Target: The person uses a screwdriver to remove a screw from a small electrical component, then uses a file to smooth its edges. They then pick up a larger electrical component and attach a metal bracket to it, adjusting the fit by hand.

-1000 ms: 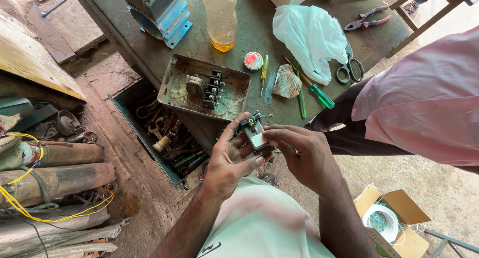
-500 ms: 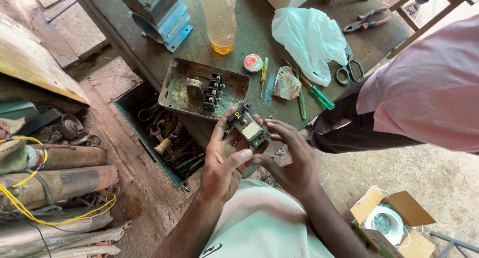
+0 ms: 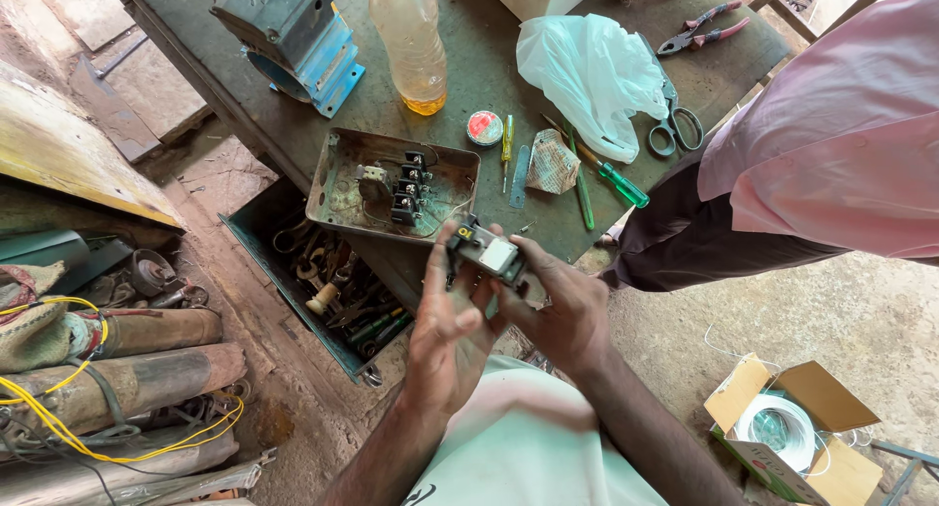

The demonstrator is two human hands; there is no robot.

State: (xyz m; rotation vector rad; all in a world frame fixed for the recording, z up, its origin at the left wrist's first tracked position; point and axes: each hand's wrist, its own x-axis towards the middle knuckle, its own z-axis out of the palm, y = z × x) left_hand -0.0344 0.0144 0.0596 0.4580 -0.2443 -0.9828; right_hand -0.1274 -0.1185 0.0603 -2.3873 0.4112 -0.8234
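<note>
A small boxy black plastic switch block [image 3: 486, 254] with a pale smooth face is gripped between left hand [image 3: 450, 335] and right hand [image 3: 558, 315], fingers curled closed around it.

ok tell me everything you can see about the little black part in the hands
The black part is a small blocky electrical piece, seemingly plastic, with a pale square face on top and a small yellow mark near one end. It is held tilted above the edge of the green table, just below the rusty metal tray. The left hand grips its near side and the right hand supports it from the other.
</note>
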